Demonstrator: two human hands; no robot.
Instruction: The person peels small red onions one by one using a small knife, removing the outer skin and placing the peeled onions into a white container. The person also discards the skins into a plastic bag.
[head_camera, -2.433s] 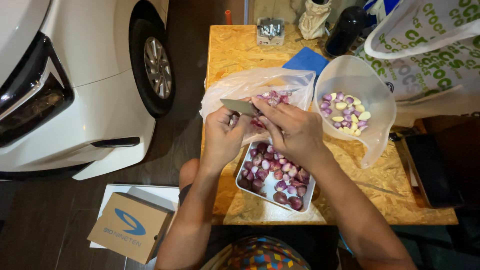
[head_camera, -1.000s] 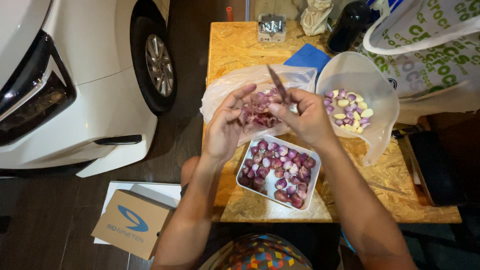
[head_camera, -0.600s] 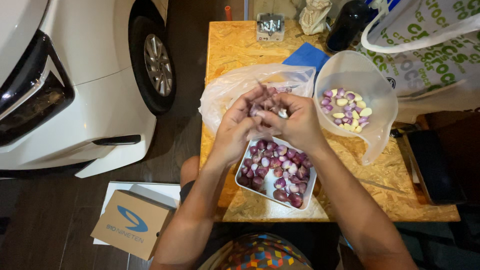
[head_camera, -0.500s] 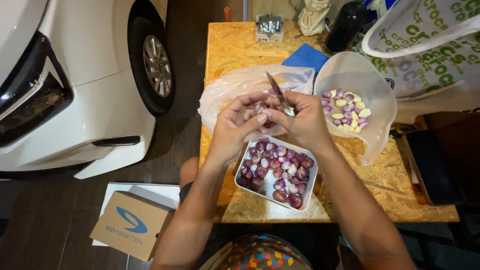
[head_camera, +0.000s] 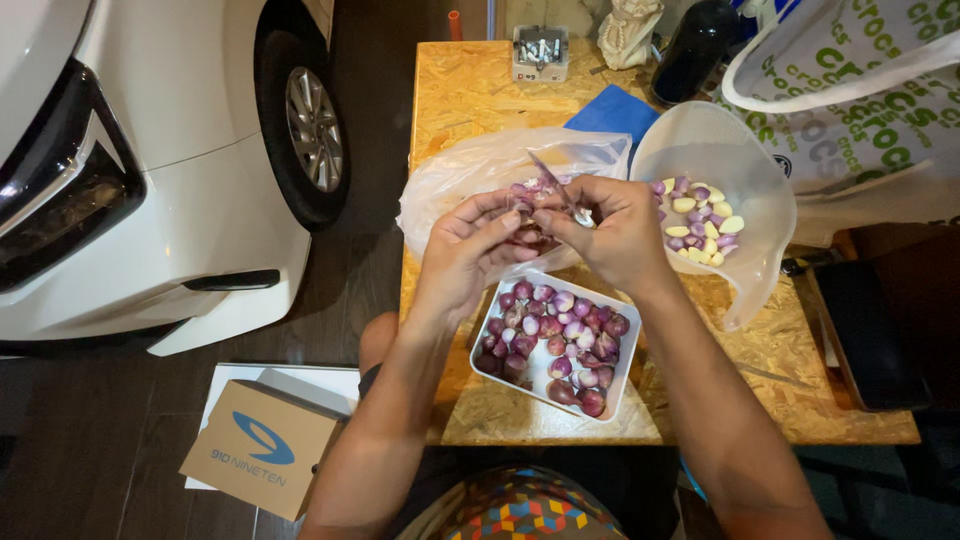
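Left hand (head_camera: 470, 245) is pinching a shallot (head_camera: 522, 212), right hand (head_camera: 615, 225) closed on the knife (head_camera: 555, 185) — keeping the blade shallow, skin only.

Left hand (head_camera: 468, 250) and right hand (head_camera: 610, 232) meet fingertip to fingertip, fingers curled.

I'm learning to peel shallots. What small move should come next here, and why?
Probably draw the knife in the right hand along the shallot pinched by the left hand, lifting its skin over the plastic bag, since it looks unpeeled.
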